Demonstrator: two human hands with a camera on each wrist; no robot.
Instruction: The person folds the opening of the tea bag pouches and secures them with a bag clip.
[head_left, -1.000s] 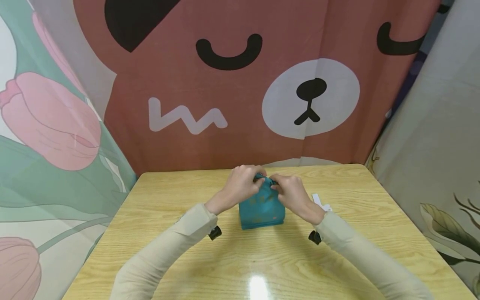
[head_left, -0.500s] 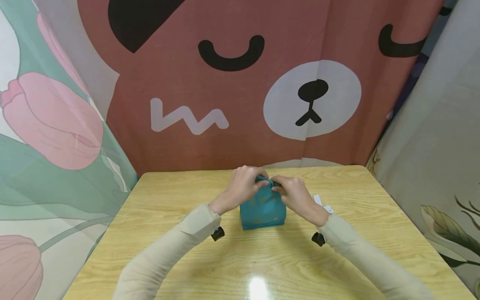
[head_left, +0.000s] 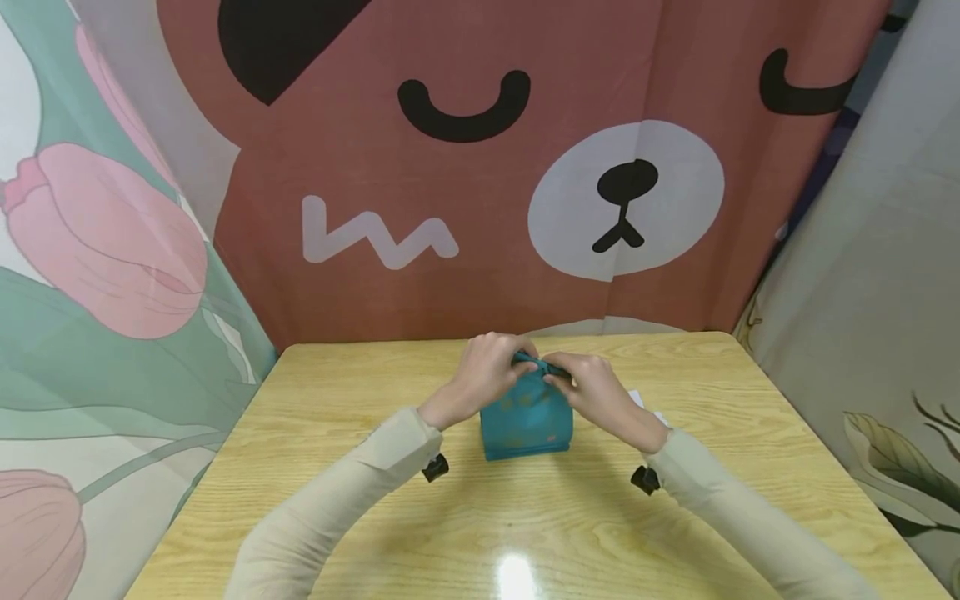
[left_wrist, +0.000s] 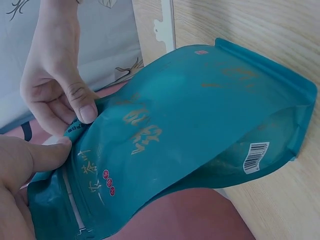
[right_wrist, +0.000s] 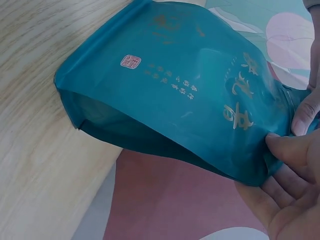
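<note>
A teal stand-up pouch with gold lettering stands on the wooden table, its base on the tabletop. My left hand pinches the left part of the pouch's top edge between thumb and fingers. On the other side of that edge my right hand grips it too, thumb toward me. In the left wrist view a zip-like strip runs near the top, and a barcode shows on the side gusset. The right wrist view shows the front panel with a red stamp mark; the top edge is partly hidden under the fingers.
A slim white plastic piece with a notched edge lies on the table behind my right wrist. A bear-print curtain hangs along the back edge, with floral curtains at the sides.
My right hand has shifted slightly to the right along the pouch's top edge, covering more of the white piece. Both hands keep hold of the pouch, which stays in place.
</note>
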